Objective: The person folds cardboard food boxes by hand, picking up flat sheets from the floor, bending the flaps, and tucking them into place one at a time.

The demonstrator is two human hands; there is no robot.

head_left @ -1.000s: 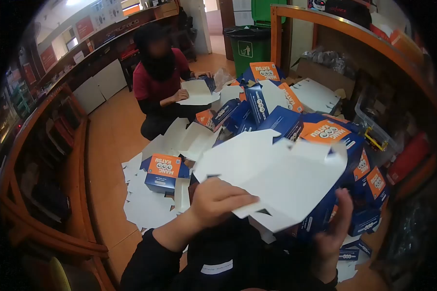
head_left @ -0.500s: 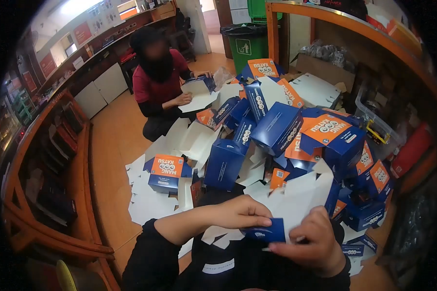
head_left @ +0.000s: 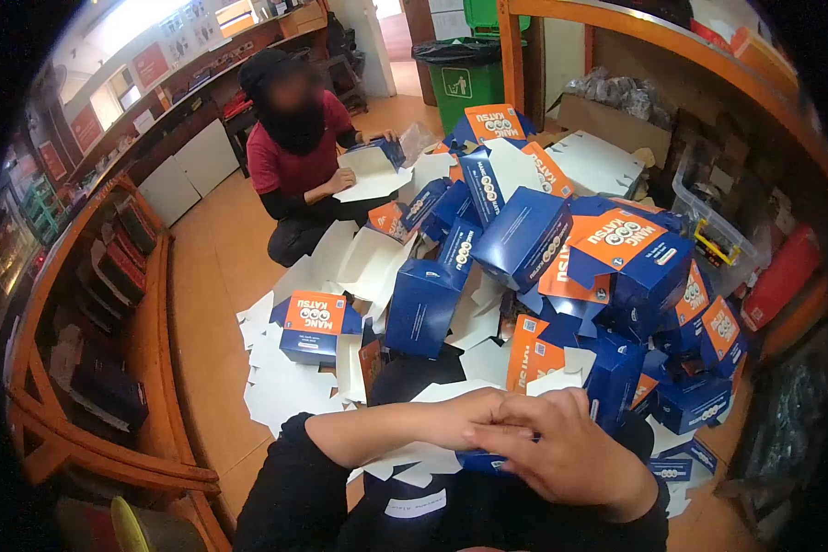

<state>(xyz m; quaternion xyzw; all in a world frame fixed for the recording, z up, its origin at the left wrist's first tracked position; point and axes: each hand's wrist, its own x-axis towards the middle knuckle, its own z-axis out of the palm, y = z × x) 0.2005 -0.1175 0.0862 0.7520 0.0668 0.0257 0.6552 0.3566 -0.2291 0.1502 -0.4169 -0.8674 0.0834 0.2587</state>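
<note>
Carton (head_left: 479,463) panels, blue on the part that shows, sit low at your lap, beneath your two meeting hands. Your left hand (head_left: 477,416) comes in from the side, its fingers bent and largely covered by your right, so you cannot tell how far they are closed or what they grip. Your right hand (head_left: 575,455) has its fingers partly curled over your left fingertips, near the blue panel; whether it pinches the cardboard is hidden.

Just beyond your hands, a blue box (head_left: 423,308) leans among the heaped boxes (head_left: 523,241), marked in orange, blue and white. To your left, an orange-topped box (head_left: 311,336) sits on flat white sheets (head_left: 281,382) spread over the floor (head_left: 213,304). Across from you, a co-worker (head_left: 294,152) in a red top holds an open carton, white inside (head_left: 370,175), with both hands. Behind the heap stands a green bin (head_left: 470,87), and a clear tub (head_left: 719,221) sits to your right
</note>
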